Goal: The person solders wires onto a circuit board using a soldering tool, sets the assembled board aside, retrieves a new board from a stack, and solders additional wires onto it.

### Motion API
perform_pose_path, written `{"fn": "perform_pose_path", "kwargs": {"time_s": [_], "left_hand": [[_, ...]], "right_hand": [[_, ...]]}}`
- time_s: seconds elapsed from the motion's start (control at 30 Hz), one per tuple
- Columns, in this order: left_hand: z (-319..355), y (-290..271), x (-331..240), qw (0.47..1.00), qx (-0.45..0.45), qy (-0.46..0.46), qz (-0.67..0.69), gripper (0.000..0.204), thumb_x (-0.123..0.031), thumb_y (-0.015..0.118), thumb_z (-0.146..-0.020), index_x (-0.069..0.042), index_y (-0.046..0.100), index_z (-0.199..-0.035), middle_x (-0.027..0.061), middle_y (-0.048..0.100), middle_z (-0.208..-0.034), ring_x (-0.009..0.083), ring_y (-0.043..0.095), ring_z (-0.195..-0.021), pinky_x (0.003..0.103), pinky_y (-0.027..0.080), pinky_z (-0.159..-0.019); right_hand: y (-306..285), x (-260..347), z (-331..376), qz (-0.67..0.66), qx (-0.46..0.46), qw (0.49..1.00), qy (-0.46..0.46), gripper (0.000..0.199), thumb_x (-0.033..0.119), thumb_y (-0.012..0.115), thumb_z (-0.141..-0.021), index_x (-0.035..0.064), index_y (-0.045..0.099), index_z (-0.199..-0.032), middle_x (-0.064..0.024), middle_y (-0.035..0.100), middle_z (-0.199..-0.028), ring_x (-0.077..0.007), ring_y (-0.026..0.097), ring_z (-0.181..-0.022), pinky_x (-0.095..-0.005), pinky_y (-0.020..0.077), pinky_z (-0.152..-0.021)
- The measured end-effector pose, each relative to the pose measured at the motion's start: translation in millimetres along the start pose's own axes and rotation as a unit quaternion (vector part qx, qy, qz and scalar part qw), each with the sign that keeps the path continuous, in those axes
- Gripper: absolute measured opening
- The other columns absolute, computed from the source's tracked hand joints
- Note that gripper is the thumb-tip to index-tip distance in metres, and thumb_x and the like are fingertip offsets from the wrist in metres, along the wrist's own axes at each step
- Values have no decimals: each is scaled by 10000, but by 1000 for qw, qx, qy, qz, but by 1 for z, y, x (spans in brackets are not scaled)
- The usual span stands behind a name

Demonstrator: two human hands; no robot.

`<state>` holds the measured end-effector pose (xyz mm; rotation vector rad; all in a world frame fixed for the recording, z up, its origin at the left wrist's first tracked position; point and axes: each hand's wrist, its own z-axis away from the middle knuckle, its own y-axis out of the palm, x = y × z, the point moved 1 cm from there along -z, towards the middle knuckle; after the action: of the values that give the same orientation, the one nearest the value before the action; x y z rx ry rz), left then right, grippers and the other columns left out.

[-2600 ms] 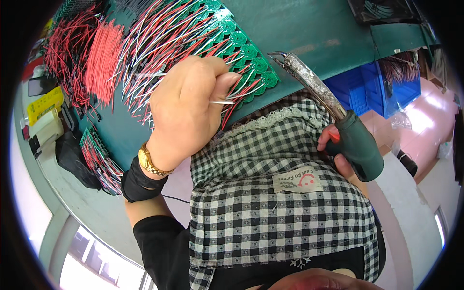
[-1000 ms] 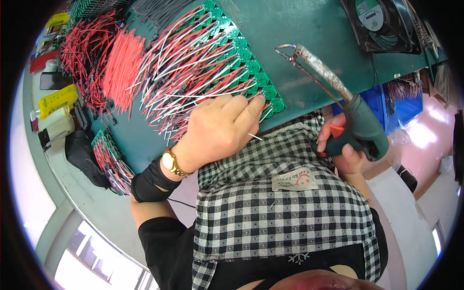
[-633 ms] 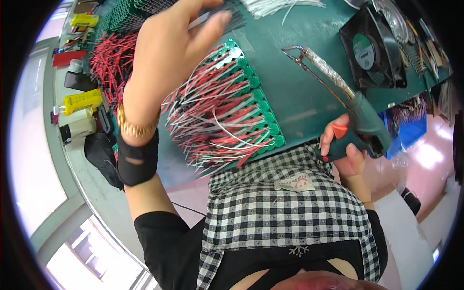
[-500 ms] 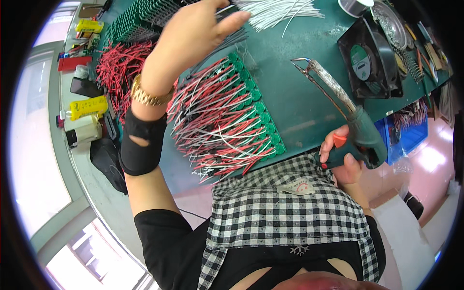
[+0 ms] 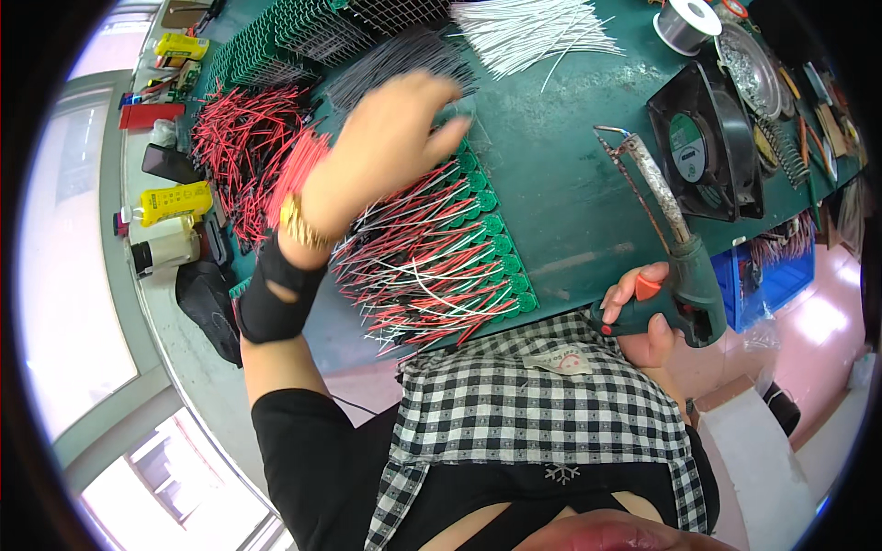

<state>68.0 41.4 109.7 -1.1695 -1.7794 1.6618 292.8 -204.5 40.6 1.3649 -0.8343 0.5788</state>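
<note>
My left hand (image 5: 393,136), slightly blurred, hovers over the far end of the rows of round green circuit boards (image 5: 501,246). Its thumb stands apart from the fingers; the other fingertips are partly hidden, and I see nothing held. Red, white and black wires (image 5: 413,266) fan out leftward from the boards. My right hand (image 5: 643,308) is wrapped round the dark green handle of a soldering gun (image 5: 691,285), near its orange trigger. The gun's worn metal barrel (image 5: 657,179) points up and away, its bent tip above the green tabletop.
Beyond my left hand lie a pile of black wires or tubes (image 5: 400,66) and one of white wires (image 5: 537,35). Red wires (image 5: 243,151) heap at the left. A black fan (image 5: 703,142), a solder spool (image 5: 686,25) and a metal dish (image 5: 749,69) stand at the right.
My left hand has come nearer, from beside the white and black piles to above the boards' far end. The soldering gun has shifted slightly, its tip moving right and nearer, still in my right hand.
</note>
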Motion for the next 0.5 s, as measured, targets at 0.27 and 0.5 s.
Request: {"fn": "perform_pose_path", "kwargs": {"time_s": [0.27,0.5], "left_hand": [[85,0,-11,994,-36,-105,-12,313,-145,664,-748,-54,592,-1038,136,552,-977,320,521,-893,395,445,-779],[127,-23,-30,991,-46,-120,28,317,-167,670,-743,-72,596,-1036,116,538,-949,300,513,-877,394,436,-757]], "right_hand": [[35,-5,15,66,11,996,53,557,364,664,-814,18,431,-1183,-157,545,-904,-192,570,-725,-314,467,-680],[63,-10,35,91,-7,996,1,528,313,631,-820,7,422,-1195,-168,529,-924,-180,552,-717,-282,475,-644]]}}
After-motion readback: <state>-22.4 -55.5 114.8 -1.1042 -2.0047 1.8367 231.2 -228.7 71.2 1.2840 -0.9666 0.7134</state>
